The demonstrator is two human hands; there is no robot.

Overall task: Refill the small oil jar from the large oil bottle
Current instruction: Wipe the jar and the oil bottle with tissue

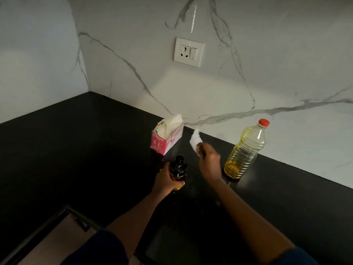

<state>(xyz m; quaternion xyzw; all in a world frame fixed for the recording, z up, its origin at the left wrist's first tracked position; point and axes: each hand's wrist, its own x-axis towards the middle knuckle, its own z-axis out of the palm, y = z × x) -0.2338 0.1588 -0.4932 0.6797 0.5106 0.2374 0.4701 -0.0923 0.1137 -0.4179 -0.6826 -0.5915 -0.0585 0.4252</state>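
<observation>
The left hand (165, 183) is closed around the small oil jar (178, 170), which stands on the black counter (76, 150) with its black cap on. The right hand (209, 159) pinches a white tissue (195, 139) above the counter, between the tissue box (167, 138) and the large oil bottle (245, 150), which stands capped near the wall

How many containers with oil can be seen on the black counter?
2. The small oil jar stands near the middle, gripped by the left hand. The large oil bottle with a red cap stands to the right, by the wall. None seems hidden.
</observation>
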